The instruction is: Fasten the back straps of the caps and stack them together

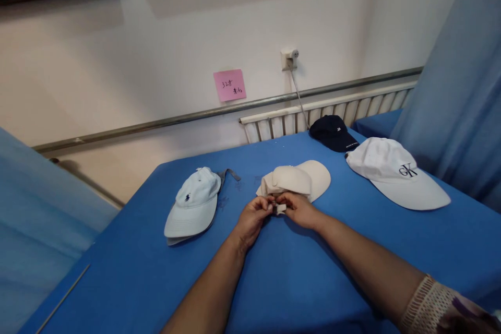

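Observation:
A beige baseball cap (291, 178) lies on its side in the middle of the blue table, its brim pointing right. At the cap's near edge, my left hand (252, 218) is closed in a pinch on the cap's back strap (281, 208). From the other side my right hand (299, 210) pinches the same strap, whose short end sticks out between the two hands. The fingertips partly hide the strap's fastening. Left of my hands sits a pale blue cap (195, 198) with a small dark logo and a loose grey strap behind it.
To the right stands a white cap (383, 164) with black letters, and behind it a navy cap (329, 130). Beneath them is the blue-covered table (266, 282). A radiator (277, 125), a wall pipe (188, 115) and a plugged-in cable (299, 95) run behind. Blue curtains (462, 94) flank both sides.

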Available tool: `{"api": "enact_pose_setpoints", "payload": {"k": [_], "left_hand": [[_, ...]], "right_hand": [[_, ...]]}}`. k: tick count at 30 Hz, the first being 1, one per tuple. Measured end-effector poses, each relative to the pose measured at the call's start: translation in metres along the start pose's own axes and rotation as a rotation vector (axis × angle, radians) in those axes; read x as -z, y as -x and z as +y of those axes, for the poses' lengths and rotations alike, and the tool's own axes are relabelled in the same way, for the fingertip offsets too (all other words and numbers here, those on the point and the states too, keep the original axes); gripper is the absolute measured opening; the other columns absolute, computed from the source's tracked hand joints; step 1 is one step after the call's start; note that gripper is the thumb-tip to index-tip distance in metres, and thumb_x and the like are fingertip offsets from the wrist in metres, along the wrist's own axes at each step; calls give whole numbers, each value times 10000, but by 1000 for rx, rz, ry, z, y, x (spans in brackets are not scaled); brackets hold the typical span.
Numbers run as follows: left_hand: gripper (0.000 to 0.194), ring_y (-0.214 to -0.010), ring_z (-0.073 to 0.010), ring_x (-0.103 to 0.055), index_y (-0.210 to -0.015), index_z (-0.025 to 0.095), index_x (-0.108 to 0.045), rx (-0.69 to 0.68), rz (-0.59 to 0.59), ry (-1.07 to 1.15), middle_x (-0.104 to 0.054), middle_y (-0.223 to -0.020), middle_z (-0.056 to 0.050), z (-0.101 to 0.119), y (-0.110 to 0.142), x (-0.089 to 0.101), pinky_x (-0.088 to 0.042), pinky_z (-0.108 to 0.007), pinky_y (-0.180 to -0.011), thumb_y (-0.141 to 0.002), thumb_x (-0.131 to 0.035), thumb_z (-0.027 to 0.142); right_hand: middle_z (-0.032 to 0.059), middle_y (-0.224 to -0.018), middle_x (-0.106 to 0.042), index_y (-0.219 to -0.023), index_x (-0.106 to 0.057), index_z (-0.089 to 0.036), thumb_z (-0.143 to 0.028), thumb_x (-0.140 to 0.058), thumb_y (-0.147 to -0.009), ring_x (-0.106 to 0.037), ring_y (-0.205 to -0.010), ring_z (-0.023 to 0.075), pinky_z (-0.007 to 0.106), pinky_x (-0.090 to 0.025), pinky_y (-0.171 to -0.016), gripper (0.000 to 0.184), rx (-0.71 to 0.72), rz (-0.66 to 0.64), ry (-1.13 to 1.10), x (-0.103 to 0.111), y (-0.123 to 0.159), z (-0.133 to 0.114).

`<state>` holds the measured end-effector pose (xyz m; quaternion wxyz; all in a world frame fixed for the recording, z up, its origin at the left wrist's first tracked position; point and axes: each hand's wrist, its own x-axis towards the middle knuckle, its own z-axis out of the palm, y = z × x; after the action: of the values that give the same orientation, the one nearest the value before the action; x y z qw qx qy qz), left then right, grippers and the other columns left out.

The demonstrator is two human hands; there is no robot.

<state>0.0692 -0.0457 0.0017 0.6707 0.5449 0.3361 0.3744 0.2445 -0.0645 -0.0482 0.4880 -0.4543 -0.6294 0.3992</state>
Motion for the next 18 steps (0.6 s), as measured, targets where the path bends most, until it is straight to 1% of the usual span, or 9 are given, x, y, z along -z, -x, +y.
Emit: {"api": "enact_pose_setpoints", "payload": {"k": [1,3,6,9,12,15,18], "left_hand": [[241,-818,-140,-587,-666,152,-536,5,5,2,-646,-999,-54,0,1,-1,-434,-255,-763,-664,-757,248],[182,-806,-146,-586,-757,160,-586,-16,3,-119,-652,-923,-45,-2,1,-2,-436,-258,-759,-679,-737,224],[170,-806,-163,-579,-885,173,-616,-131,17,-433,-639,-857,-28,-5,0,-3,-436,-271,-758,-718,-648,157],[235,-866,-191,-568,-939,187,-628,-238,-14,-783,-650,-912,-40,-3,2,1,-422,-302,-805,-725,-580,104],[284,-928,-215,-550,-979,198,-635,-276,-76,-1086,-647,-979,-49,2,6,7,-401,-331,-847,-715,-592,101],[275,-947,-222,-544,-1011,203,-629,-260,-90,-1248,-639,-1011,-57,5,8,8,-397,-338,-848,-742,-612,147],[264,-944,-220,-543,-1043,211,-628,-278,-92,-1294,-633,-1013,-62,4,9,5,-396,-334,-838,-780,-613,199]], "right_hand": [[35,-987,-695,-993,-626,-198,-7,-490,-679,-657,-903,180,356,-513,-846,391,-4,-11,4,0,0,1],[32,-984,-697,-1003,-619,-196,-9,-491,-685,-659,-900,179,352,-516,-840,391,-11,-35,-3,1,1,3],[29,-996,-697,-1012,-618,-196,-9,-492,-686,-656,-920,175,348,-511,-855,397,-11,-39,14,1,2,2],[36,-994,-699,-1010,-622,-191,-11,-485,-691,-661,-914,179,348,-515,-843,391,-17,-47,-16,2,2,0],[37,-955,-704,-988,-624,-188,-28,-483,-707,-669,-878,181,346,-523,-818,353,-27,-70,-72,2,2,-3],[32,-934,-705,-962,-625,-194,-50,-490,-723,-670,-870,179,347,-522,-825,310,-30,-59,-84,2,2,-4],[34,-947,-700,-963,-623,-197,-68,-502,-737,-668,-885,180,351,-520,-840,287,-16,-53,-82,2,2,-2]]}}
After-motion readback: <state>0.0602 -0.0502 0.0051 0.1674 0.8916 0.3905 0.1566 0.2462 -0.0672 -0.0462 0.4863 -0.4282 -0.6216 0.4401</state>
